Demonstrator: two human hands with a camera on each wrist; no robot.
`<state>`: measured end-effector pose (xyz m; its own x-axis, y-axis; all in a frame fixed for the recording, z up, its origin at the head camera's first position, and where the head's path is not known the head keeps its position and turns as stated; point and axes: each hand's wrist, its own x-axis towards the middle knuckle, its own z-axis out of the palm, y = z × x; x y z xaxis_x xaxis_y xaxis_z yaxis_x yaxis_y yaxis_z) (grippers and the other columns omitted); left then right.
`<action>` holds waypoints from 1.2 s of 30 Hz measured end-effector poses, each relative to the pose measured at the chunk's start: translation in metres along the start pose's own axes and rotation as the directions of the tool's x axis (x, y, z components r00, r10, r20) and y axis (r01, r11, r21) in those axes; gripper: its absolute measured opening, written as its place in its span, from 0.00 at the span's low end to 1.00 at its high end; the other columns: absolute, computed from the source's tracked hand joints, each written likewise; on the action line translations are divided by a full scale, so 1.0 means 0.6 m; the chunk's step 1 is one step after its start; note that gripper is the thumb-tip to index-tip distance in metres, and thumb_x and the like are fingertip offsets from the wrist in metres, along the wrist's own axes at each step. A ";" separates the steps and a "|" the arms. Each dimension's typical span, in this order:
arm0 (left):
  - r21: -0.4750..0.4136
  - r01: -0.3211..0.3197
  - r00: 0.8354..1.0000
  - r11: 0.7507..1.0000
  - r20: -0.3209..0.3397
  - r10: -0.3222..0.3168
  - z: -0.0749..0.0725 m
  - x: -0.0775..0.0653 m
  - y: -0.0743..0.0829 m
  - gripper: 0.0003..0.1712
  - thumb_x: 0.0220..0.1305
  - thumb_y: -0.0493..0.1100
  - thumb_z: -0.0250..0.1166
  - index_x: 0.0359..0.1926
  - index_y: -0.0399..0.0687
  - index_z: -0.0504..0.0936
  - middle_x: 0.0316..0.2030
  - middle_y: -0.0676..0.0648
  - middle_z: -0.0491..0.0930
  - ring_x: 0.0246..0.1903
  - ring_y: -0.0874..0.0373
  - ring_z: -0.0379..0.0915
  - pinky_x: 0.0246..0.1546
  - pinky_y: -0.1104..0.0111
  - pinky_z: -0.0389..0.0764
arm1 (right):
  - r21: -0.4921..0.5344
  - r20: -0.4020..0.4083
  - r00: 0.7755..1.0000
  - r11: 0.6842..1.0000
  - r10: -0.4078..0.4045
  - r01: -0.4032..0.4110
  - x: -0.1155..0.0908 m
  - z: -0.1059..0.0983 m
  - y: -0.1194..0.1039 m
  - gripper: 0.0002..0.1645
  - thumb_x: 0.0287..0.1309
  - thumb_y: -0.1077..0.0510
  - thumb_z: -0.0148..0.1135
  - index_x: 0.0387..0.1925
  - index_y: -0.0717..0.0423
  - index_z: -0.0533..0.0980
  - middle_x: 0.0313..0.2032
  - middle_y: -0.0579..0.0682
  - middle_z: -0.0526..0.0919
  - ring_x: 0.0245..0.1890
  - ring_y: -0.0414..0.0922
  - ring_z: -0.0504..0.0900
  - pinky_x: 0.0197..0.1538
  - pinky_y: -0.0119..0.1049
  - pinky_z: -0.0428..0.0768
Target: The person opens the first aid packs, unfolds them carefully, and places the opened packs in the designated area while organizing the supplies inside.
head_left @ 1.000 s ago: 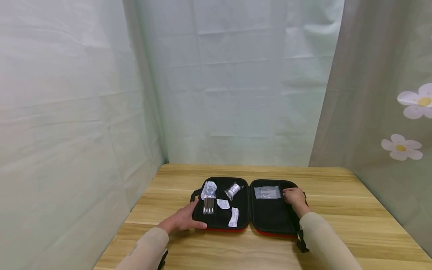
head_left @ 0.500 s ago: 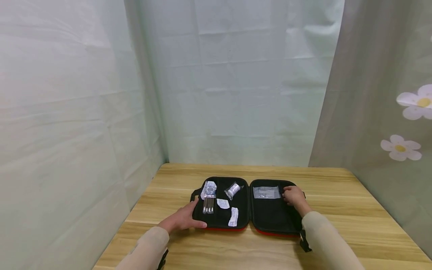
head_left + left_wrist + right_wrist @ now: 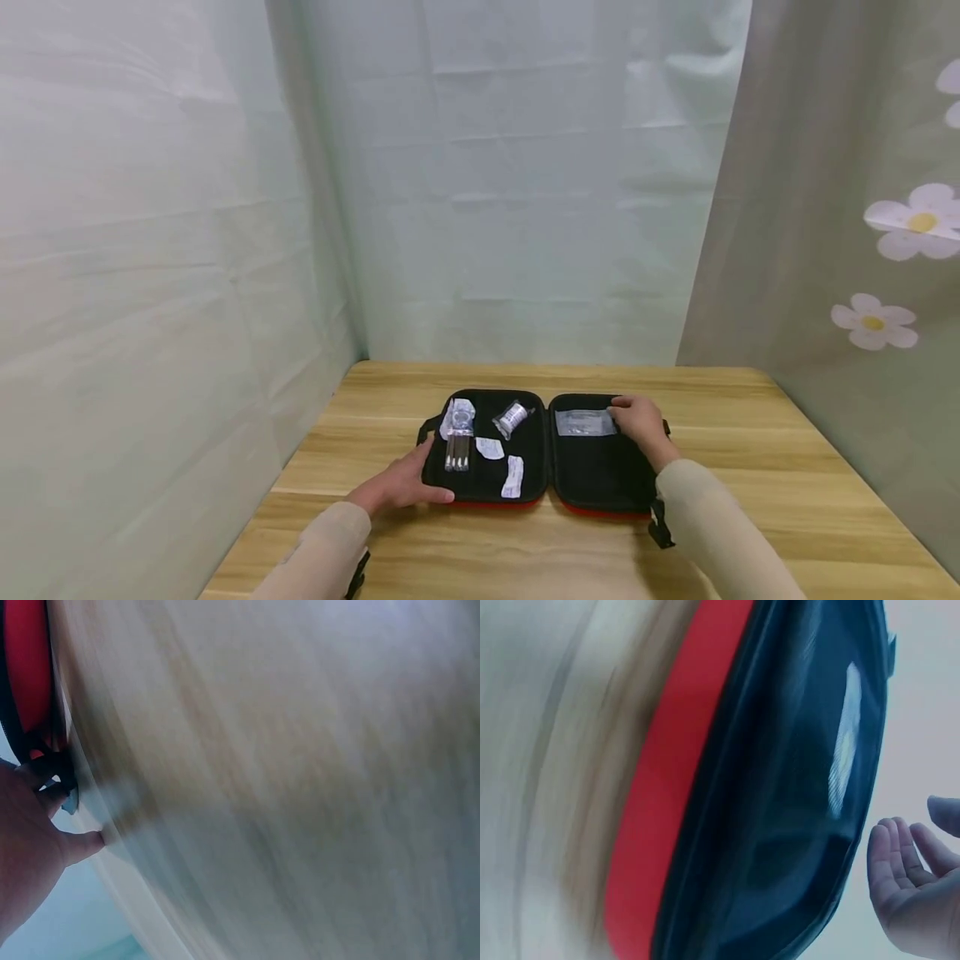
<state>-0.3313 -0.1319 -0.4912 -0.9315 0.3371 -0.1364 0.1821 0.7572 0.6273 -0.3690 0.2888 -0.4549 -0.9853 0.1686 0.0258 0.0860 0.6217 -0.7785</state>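
A black-lined case with a red shell (image 3: pixel 600 477) lies unfolded on the table. My left hand (image 3: pixel 407 483) rests at its left edge, thumb stretched along the front corner. In the left wrist view those fingers are by a black strap (image 3: pixel 56 766). Over the right half, my right hand (image 3: pixel 640 423) has its fingertips close to the right end of a flat clear packet (image 3: pixel 583 422). The right wrist view shows its fingers (image 3: pixel 891 859) loosely bent, holding nothing. The left half contains a sleeve of swabs (image 3: pixel 457 452), a wrapped roll (image 3: pixel 512 419) and white paper packets (image 3: pixel 490 448).
The wooden table (image 3: pixel 480 558) extends around the case on all sides. A black strap with a buckle (image 3: pixel 661 527) hangs from the case's right front, beside the right sleeve (image 3: pixel 720 525). Pale curtains (image 3: pixel 525 208) stand behind and to the left.
My right hand has shifted slightly left and up, nearer the clear packet. My left hand stays at the case's left edge. The head view has turned a little.
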 end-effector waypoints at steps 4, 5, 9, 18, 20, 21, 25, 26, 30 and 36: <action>-0.006 0.026 1.000 1.000 0.002 -0.026 0.000 0.002 -0.002 0.70 0.45 0.65 0.77 0.78 0.43 0.48 0.73 0.34 0.55 0.70 0.34 0.53 0.67 0.38 0.54 | 0.042 0.004 1.000 0.999 -0.028 0.028 -0.006 0.018 -0.021 0.22 0.68 0.59 0.58 0.58 0.69 0.76 0.53 0.67 0.79 0.45 0.56 0.80 0.49 0.51 0.80; -0.003 0.025 1.000 1.000 0.002 -0.025 0.000 0.003 -0.003 0.70 0.46 0.65 0.77 0.78 0.43 0.48 0.73 0.34 0.55 0.70 0.34 0.53 0.67 0.38 0.53 | 0.049 0.000 0.999 0.998 -0.039 0.039 -0.008 0.023 -0.027 0.22 0.68 0.58 0.58 0.58 0.68 0.76 0.53 0.67 0.80 0.46 0.56 0.80 0.50 0.51 0.80; 0.010 0.026 1.000 1.000 0.004 -0.026 0.001 0.004 -0.002 0.69 0.46 0.66 0.77 0.78 0.42 0.48 0.73 0.33 0.55 0.70 0.33 0.52 0.67 0.37 0.52 | 0.072 -0.012 0.997 0.995 -0.074 0.075 -0.019 0.047 -0.048 0.21 0.68 0.57 0.60 0.57 0.65 0.78 0.54 0.65 0.80 0.51 0.59 0.79 0.54 0.54 0.78; 0.000 0.058 0.998 0.998 0.009 -0.058 0.002 0.005 0.005 0.70 0.45 0.67 0.76 0.78 0.44 0.47 0.74 0.34 0.53 0.71 0.33 0.50 0.67 0.37 0.51 | 0.041 -0.033 0.975 0.975 -0.219 0.220 -0.045 0.107 -0.087 0.15 0.63 0.58 0.66 0.48 0.64 0.84 0.45 0.58 0.86 0.46 0.55 0.83 0.52 0.52 0.79; 0.002 0.055 0.998 0.998 0.010 -0.055 0.002 0.006 0.007 0.70 0.45 0.67 0.76 0.79 0.44 0.47 0.74 0.34 0.54 0.71 0.33 0.50 0.67 0.37 0.51 | 0.017 -0.015 0.966 0.966 -0.257 0.257 -0.051 0.123 -0.092 0.15 0.62 0.58 0.67 0.47 0.63 0.84 0.44 0.56 0.87 0.47 0.55 0.83 0.53 0.52 0.78; 0.004 0.050 0.999 0.999 0.009 -0.050 0.002 0.006 0.008 0.70 0.45 0.67 0.76 0.78 0.44 0.47 0.74 0.34 0.54 0.71 0.33 0.50 0.67 0.37 0.51 | -0.003 -0.006 0.959 0.959 -0.283 0.283 -0.054 0.131 -0.095 0.14 0.61 0.58 0.67 0.46 0.62 0.84 0.44 0.56 0.87 0.47 0.55 0.82 0.53 0.52 0.78; 0.012 0.044 0.999 0.999 0.008 -0.044 0.002 0.006 0.011 0.69 0.46 0.66 0.76 0.78 0.43 0.47 0.73 0.33 0.54 0.71 0.33 0.50 0.67 0.37 0.50 | -0.053 0.029 0.926 0.925 -0.376 0.377 -0.068 0.164 -0.101 0.13 0.59 0.59 0.69 0.43 0.62 0.85 0.41 0.53 0.88 0.45 0.54 0.83 0.51 0.51 0.79; 0.016 0.039 0.999 0.999 0.007 -0.039 0.002 0.006 0.012 0.69 0.47 0.66 0.76 0.78 0.42 0.47 0.73 0.33 0.54 0.71 0.33 0.50 0.67 0.37 0.50 | -0.065 0.035 0.919 0.916 -0.394 0.395 -0.071 0.171 -0.101 0.12 0.59 0.58 0.69 0.42 0.61 0.86 0.40 0.53 0.88 0.44 0.54 0.84 0.50 0.51 0.79; 0.024 0.018 1.000 1.000 0.005 -0.018 0.004 0.006 0.014 0.69 0.47 0.65 0.76 0.78 0.40 0.48 0.73 0.32 0.55 0.71 0.33 0.51 0.67 0.37 0.50 | -0.099 0.055 0.896 0.891 -0.440 0.443 -0.081 0.191 -0.104 0.10 0.57 0.58 0.71 0.39 0.60 0.86 0.38 0.52 0.88 0.40 0.51 0.84 0.47 0.49 0.80; 0.024 0.005 1.000 1.000 0.006 -0.005 0.009 0.008 0.015 0.69 0.47 0.66 0.76 0.78 0.40 0.48 0.73 0.32 0.55 0.71 0.34 0.51 0.68 0.37 0.49 | -0.170 0.061 0.874 0.857 -0.483 0.486 -0.085 0.208 -0.106 0.14 0.53 0.56 0.74 0.40 0.60 0.87 0.38 0.53 0.86 0.41 0.52 0.83 0.47 0.49 0.80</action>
<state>-0.3323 -0.1201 -0.4903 -0.9304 0.3369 -0.1444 0.1850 0.7718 0.6084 -0.3424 0.1451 -0.4849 -0.9113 -0.1998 0.3600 -0.3800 0.7448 -0.5486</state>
